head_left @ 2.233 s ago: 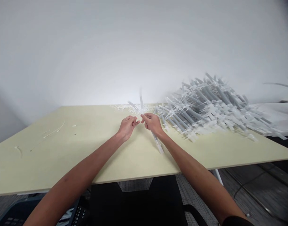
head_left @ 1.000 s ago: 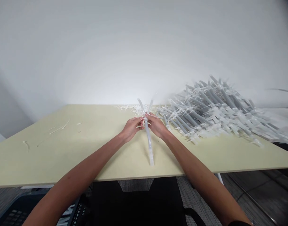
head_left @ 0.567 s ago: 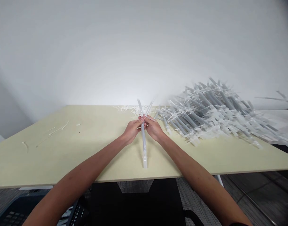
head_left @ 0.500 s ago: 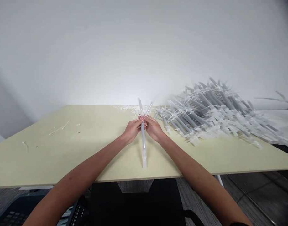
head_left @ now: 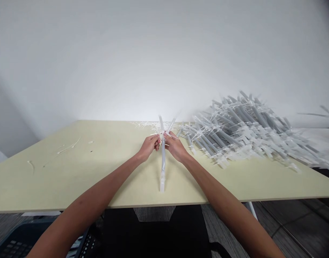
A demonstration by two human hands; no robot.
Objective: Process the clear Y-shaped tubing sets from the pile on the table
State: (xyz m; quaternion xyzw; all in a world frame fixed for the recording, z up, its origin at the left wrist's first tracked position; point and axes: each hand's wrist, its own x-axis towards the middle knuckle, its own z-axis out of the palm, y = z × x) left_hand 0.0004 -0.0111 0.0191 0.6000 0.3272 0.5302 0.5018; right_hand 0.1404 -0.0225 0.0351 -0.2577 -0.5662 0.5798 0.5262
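A forked assembly of clear, greyish plastic tubing stands out over the middle of the table, its two thin branches pointing toward the wall and a whitish end piece toward me. The fingers of my right hand grip it at the fork. Just left of the fork, my left hand is closed in a pinch, apart from the tube. A thin white cable tie shows at its fingertips; the fingers hide the rest. Another thin white strip sticks out by the right fingers.
A large heap of similar tube assemblies covers the table's right side. Small white scraps lie by the wall, and several loose strips on the left. Below the table's front edge stands a dark basket.
My left hand has come off the tube and shifted slightly left, now pinching the thin tie. My right hand stays at the fork. The tube's near end has swung slightly left.
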